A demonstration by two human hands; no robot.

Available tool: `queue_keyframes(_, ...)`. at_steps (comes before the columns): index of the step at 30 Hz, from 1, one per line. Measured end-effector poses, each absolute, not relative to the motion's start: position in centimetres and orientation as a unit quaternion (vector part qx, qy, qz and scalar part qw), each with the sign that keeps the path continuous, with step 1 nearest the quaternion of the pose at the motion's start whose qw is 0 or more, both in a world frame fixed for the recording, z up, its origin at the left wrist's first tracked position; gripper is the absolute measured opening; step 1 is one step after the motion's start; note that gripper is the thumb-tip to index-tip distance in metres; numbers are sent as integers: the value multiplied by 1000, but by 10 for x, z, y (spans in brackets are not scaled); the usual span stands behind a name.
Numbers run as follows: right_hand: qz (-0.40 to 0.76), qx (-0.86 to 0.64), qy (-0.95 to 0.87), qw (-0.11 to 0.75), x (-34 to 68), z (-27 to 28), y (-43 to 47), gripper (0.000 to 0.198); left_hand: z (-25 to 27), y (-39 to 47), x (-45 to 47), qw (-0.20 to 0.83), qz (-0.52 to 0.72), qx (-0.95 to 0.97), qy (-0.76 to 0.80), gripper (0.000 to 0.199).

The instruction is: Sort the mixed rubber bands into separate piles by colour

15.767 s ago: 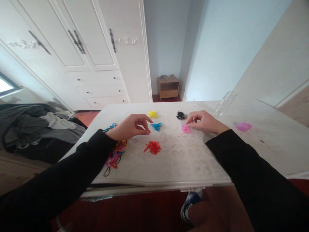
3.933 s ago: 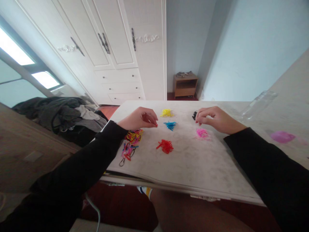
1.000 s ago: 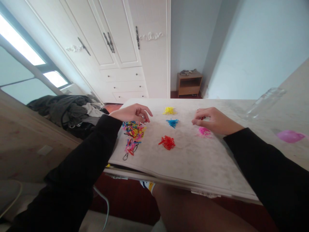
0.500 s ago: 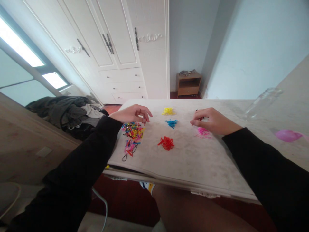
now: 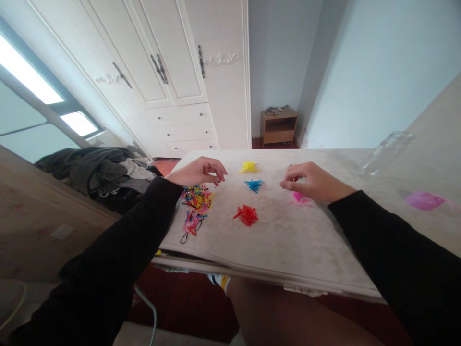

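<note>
Small rubber bands lie in piles on the pale tabletop (image 5: pixel 273 245). My left hand (image 5: pixel 201 171) is closed in a pinch just above the mixed-colour pile of rubber bands (image 5: pixel 197 198); a tiny reddish band shows at its fingertips. Beside the pink rubber bands (image 5: pixel 301 199), my right hand (image 5: pixel 308 180) has thumb and fingers drawn together, and anything between them is too small to make out. Between the hands are yellow rubber bands (image 5: pixel 249 167), blue rubber bands (image 5: pixel 254 185) and, nearer me, red rubber bands (image 5: pixel 247 215). Something dark peeks out behind my right fingers.
A clear glass bottle (image 5: pixel 385 156) and a pink balloon-like object (image 5: pixel 425 201) occupy the table's right side. Dark clothes (image 5: pixel 90 168) are heaped at the left. A white wardrobe (image 5: pixel 226 96) and a small wooden cabinet (image 5: pixel 279 127) stand beyond the table.
The view has shifted slightly, moving the scene a little left and down. Both hands keep nearly the same pose, and the piles look unchanged.
</note>
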State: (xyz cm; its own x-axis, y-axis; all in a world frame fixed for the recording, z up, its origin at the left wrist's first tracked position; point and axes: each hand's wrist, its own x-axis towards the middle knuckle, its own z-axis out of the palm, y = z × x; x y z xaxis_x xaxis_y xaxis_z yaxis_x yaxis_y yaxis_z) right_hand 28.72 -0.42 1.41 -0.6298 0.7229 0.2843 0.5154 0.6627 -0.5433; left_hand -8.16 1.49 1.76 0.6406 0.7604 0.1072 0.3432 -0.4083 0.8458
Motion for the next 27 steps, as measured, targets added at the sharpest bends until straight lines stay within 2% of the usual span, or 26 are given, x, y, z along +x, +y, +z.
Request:
queue_keyframes(10, 156, -322, -871, 338, 258, 3, -11, 18, 18, 9, 7, 386, 405, 779, 284, 17)
queue_keyframes(15, 124, -287, -865, 392, 241, -8, -12, 12, 3, 0, 31, 340, 450, 781, 269, 7)
queue_keyframes(27, 102, -294, -868, 387, 237, -7, -19, 14, 1, -4, 13, 317, 458, 784, 273, 4)
